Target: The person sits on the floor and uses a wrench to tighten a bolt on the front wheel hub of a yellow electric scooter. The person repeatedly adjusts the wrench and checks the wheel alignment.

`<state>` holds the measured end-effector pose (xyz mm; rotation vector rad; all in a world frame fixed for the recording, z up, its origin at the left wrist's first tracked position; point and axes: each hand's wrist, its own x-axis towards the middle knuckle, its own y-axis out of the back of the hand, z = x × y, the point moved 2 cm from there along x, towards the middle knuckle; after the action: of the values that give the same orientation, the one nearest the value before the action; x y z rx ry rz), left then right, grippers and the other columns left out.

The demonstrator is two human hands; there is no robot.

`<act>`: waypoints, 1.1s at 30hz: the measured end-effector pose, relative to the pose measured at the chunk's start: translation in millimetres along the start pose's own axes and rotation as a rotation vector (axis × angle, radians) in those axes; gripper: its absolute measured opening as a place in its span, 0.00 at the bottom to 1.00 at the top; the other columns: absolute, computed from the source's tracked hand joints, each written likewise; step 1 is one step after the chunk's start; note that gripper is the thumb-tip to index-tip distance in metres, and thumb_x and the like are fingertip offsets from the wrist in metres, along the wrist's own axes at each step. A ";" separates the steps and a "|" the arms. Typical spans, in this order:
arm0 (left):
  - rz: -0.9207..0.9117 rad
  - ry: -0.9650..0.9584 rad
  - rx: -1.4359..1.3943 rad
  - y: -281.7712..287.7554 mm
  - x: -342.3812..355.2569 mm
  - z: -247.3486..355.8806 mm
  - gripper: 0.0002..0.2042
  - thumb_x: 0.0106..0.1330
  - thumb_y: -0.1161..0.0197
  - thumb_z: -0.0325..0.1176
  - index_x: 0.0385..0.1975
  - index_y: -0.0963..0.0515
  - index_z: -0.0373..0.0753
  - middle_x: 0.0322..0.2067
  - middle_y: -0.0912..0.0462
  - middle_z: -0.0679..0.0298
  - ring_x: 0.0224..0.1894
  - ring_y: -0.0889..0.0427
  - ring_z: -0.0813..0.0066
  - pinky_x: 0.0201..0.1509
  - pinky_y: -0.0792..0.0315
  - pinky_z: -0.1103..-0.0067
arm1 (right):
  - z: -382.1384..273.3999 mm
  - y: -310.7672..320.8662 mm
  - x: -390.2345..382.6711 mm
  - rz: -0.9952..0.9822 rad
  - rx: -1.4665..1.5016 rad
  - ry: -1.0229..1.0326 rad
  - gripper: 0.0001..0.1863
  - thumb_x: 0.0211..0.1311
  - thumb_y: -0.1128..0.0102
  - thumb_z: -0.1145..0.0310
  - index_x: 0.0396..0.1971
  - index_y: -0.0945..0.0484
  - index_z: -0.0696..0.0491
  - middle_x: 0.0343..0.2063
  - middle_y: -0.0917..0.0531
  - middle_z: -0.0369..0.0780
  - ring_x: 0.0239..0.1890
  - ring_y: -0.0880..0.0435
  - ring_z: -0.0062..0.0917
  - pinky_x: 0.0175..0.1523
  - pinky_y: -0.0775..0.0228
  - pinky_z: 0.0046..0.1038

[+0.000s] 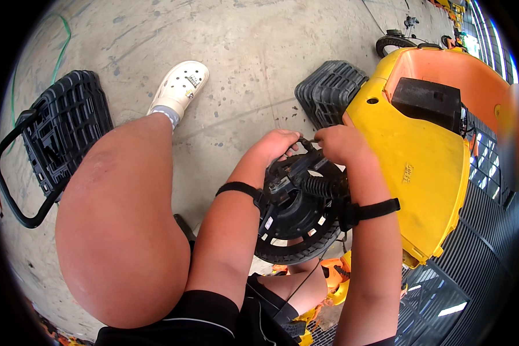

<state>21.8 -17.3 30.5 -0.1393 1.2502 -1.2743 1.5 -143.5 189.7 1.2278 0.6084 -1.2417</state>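
A small black wheel (299, 251) with a tyre, a dark hub and a coil spring shock absorber (323, 186) is between my forearms. Over its far side, my left hand (278, 145) is closed in a pinch on a thin black cable (307, 144). Close by on the right, my right hand (343, 143) has its fingers curled on the other end of that short stretch of cable. The tips of the right fingers are partly hidden. Black straps circle both my forearms.
To the right lies a yellow body shell (406, 173) with an orange inside and a black box (427, 99). A black ribbed plastic part (330, 92) is beyond my hands; a black rack (69, 130) lies left. Another wheel (393, 44) is farther off. My shoe (181, 86) rests on concrete.
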 end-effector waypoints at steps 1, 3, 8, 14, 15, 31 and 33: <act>0.002 -0.001 -0.001 -0.3 -0.2 -0.6 0.20 0.76 0.49 0.44 0.60 0.23 0.42 0.39 0.20 0.69 0.32 0.27 0.82 0.33 0.29 0.82 | 4.6 -4.0 0.7 -0.017 -0.025 0.007 0.17 0.65 0.51 0.66 0.45 0.13 0.37 0.45 0.12 0.39 0.52 0.15 0.31 0.77 0.66 0.48; 0.021 -0.007 0.001 0.8 -1.1 -0.6 0.19 0.76 0.49 0.44 0.59 0.23 0.42 0.39 0.20 0.68 0.32 0.27 0.81 0.32 0.29 0.82 | 5.7 -6.5 2.7 -0.026 -0.054 0.021 0.17 0.65 0.51 0.66 0.45 0.13 0.37 0.45 0.12 0.38 0.52 0.15 0.31 0.77 0.66 0.47; 0.008 -0.013 0.042 0.6 4.1 -0.7 0.19 0.76 0.49 0.43 0.58 0.22 0.42 0.39 0.20 0.67 0.32 0.27 0.80 0.32 0.29 0.81 | 1.3 -4.7 7.8 -0.020 -0.150 0.006 0.15 0.65 0.48 0.66 0.42 0.12 0.36 0.44 0.12 0.36 0.52 0.15 0.29 0.75 0.57 0.44; 0.011 -0.014 0.061 2.8 3.6 1.1 0.19 0.76 0.50 0.43 0.58 0.22 0.42 0.38 0.20 0.67 0.31 0.27 0.79 0.32 0.29 0.80 | 3.4 -7.8 20.4 0.107 -0.282 0.085 0.11 0.64 0.44 0.64 0.36 0.11 0.37 0.40 0.12 0.34 0.51 0.17 0.29 0.63 0.38 0.39; 0.008 -0.014 0.060 2.8 4.2 1.1 0.19 0.76 0.49 0.43 0.58 0.22 0.42 0.38 0.20 0.67 0.31 0.27 0.79 0.32 0.29 0.80 | 4.0 -8.5 22.4 0.104 -0.287 0.083 0.11 0.64 0.44 0.64 0.35 0.11 0.37 0.40 0.12 0.34 0.51 0.17 0.28 0.62 0.37 0.38; 0.020 -0.009 0.098 -0.1 6.4 3.0 0.19 0.75 0.49 0.44 0.58 0.21 0.43 0.38 0.20 0.66 0.32 0.26 0.77 0.33 0.28 0.80 | -0.4 -11.4 20.7 0.124 -0.334 0.086 0.12 0.62 0.45 0.66 0.36 0.11 0.35 0.39 0.15 0.32 0.50 0.19 0.28 0.65 0.39 0.40; 0.031 -0.003 0.099 2.0 7.2 2.3 0.20 0.75 0.50 0.44 0.58 0.21 0.43 0.38 0.19 0.66 0.32 0.26 0.77 0.33 0.28 0.79 | -4.8 -15.3 20.0 0.122 -0.346 0.048 0.12 0.63 0.45 0.65 0.36 0.12 0.36 0.39 0.15 0.33 0.51 0.19 0.28 0.68 0.42 0.43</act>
<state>23.2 -23.3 25.5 -0.0504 1.1795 -1.3056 -5.7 -144.3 165.1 0.9902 0.7377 -0.9599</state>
